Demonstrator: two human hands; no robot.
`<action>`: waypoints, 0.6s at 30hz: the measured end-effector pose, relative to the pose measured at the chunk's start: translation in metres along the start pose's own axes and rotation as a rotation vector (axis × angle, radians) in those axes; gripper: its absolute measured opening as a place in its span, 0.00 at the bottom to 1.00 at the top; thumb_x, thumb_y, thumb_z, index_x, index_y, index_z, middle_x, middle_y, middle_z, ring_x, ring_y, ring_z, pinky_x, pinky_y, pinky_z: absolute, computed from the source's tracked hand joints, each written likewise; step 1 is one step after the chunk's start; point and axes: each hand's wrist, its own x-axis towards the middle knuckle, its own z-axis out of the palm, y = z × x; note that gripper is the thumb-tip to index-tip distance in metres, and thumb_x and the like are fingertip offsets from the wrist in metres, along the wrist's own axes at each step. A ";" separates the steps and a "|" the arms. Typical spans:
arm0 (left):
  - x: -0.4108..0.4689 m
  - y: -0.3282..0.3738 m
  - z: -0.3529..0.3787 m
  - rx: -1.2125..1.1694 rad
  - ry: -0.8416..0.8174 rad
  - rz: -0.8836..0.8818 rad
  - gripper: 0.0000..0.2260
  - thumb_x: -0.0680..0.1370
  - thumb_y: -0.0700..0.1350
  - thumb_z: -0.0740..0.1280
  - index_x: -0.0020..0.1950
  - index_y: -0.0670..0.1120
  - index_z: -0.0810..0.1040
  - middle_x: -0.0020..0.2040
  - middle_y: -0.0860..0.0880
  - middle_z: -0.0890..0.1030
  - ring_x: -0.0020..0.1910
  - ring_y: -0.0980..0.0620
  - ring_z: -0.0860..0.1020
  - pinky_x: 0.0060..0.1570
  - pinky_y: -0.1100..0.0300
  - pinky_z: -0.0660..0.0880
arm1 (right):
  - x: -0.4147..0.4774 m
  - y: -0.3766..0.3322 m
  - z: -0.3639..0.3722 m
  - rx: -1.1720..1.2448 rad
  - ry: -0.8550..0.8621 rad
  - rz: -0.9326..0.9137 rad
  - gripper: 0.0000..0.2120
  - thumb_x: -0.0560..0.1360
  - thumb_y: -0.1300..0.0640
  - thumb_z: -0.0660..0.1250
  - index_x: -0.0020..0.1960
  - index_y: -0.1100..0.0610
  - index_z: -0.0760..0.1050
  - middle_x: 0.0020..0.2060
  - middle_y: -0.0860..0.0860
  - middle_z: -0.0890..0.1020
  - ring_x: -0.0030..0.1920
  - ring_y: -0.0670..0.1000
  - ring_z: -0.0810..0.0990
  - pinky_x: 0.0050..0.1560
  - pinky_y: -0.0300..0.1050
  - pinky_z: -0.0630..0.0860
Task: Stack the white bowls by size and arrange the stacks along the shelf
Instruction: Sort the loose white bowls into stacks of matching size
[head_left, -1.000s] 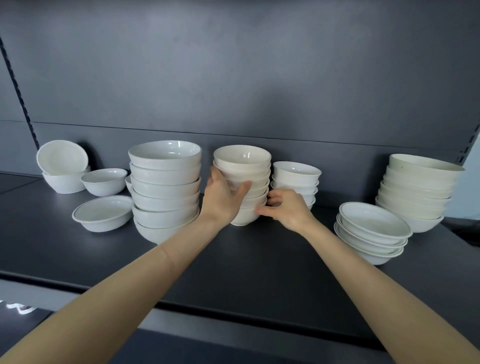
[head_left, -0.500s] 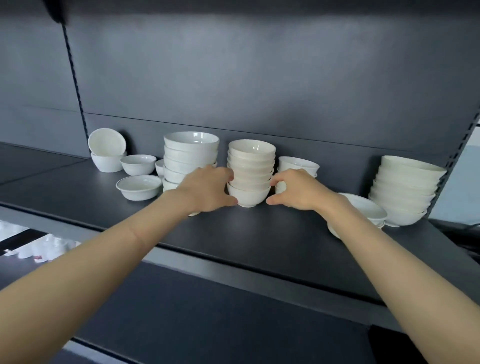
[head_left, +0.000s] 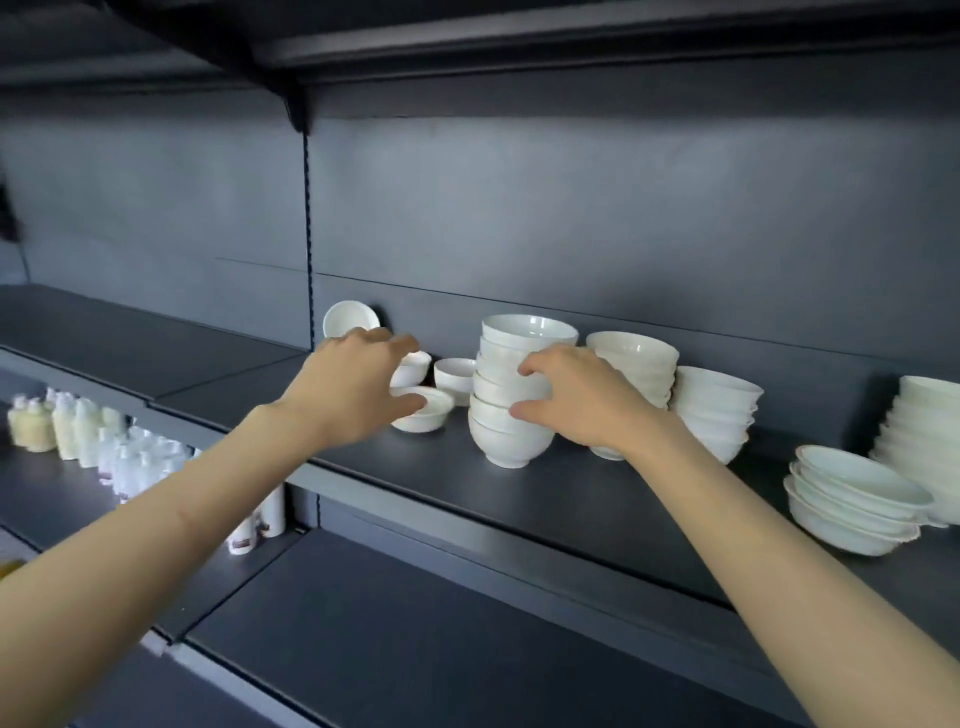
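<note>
- The dark shelf (head_left: 597, 499) runs beneath both hands and carries all the white bowls.
- The far-right stack (head_left: 930, 431) stands well apart from the right fingers and is cut by the frame edge.
- The tall stack (head_left: 511, 415) of deep bowls stands between the two hands, against the right fingertips.
- The right hand (head_left: 582, 400) curls its fingers (head_left: 527, 370) and thumb round the tall stack's right side, gripping it about halfway up.
- The cream stack (head_left: 636, 358) rises just behind the right knuckles, which hide part of it.
- The third stack (head_left: 719, 410) is just beyond the cream stack, on the wrist side.
- The shallow-bowl stack (head_left: 852, 499) sits near the shelf's front edge, well away from the right fingers.
- The left hand (head_left: 353, 389) hovers with its fingers spread and loosely bent, holding nothing.
- A shallow bowl (head_left: 428, 415) lies right at the left thumb tip; whether they touch cannot be told.
- A small bowl (head_left: 454, 371) sits between the left fingertips and the tall stack.
- A tilted bowl (head_left: 348, 319) leans at the back panel, just behind the left fingers.
- Pale bottles (head_left: 67, 421) stand on a lower shelf, well below the left hand's fingers.
</note>
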 end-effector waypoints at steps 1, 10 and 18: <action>-0.001 -0.016 -0.001 0.003 0.011 0.004 0.23 0.75 0.55 0.68 0.67 0.48 0.71 0.59 0.46 0.77 0.57 0.43 0.75 0.53 0.52 0.72 | 0.007 -0.014 0.006 0.002 0.005 -0.005 0.25 0.75 0.46 0.67 0.69 0.52 0.70 0.68 0.50 0.71 0.67 0.54 0.69 0.62 0.50 0.69; 0.008 -0.150 0.021 -0.021 0.005 0.136 0.25 0.77 0.55 0.65 0.71 0.49 0.67 0.62 0.47 0.75 0.61 0.44 0.73 0.56 0.54 0.68 | 0.061 -0.115 0.067 0.085 0.052 0.135 0.20 0.75 0.48 0.67 0.64 0.54 0.73 0.62 0.50 0.75 0.61 0.54 0.72 0.58 0.51 0.71; 0.056 -0.215 0.062 -0.126 -0.028 0.225 0.24 0.77 0.54 0.66 0.71 0.49 0.67 0.63 0.47 0.74 0.61 0.44 0.72 0.58 0.53 0.68 | 0.106 -0.139 0.101 0.078 -0.008 0.286 0.19 0.76 0.50 0.66 0.63 0.58 0.73 0.61 0.49 0.75 0.61 0.54 0.70 0.58 0.51 0.70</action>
